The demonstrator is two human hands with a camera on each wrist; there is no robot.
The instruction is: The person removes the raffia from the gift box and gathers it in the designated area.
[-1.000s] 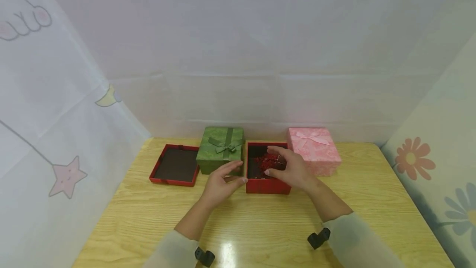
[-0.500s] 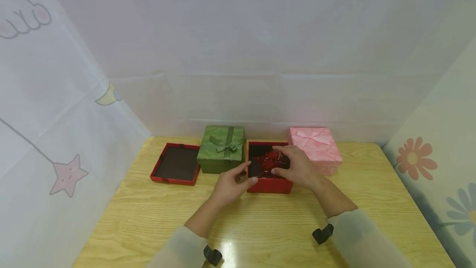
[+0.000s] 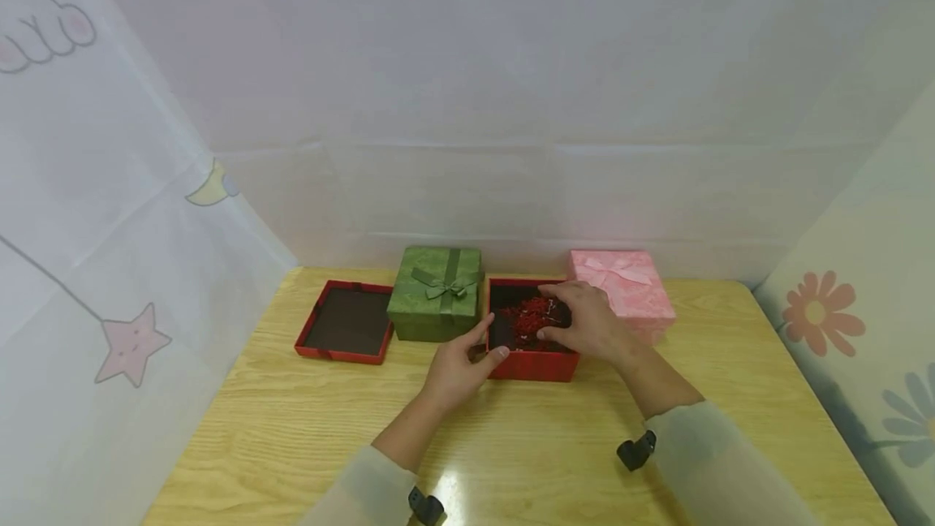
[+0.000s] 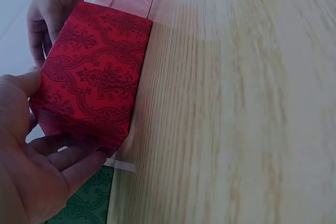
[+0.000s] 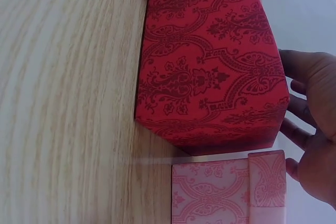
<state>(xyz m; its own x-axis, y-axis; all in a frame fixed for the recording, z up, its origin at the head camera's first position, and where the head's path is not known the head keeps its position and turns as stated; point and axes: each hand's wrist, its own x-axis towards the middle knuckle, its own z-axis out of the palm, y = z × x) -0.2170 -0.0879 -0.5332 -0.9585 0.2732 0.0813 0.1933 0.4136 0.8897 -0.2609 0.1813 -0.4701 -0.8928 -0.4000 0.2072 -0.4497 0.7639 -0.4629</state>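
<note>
Left hand (image 3: 454,370), shifted toward 3 o'clock: red box (image 3: 533,366), between green box (image 3: 427,299) and pink box (image 3: 624,292), gripped at 8 o'clock. Right hand (image 3: 595,325): spread wide over red shreds (image 3: 527,321) inside; spillage risked by hasty lifting.

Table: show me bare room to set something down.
Bare table lies right of the pink box, in front of the red lid, and between the forearms before the red box. Crowded: the back row, green box included, with the left hand and right hand at the red box.
</note>
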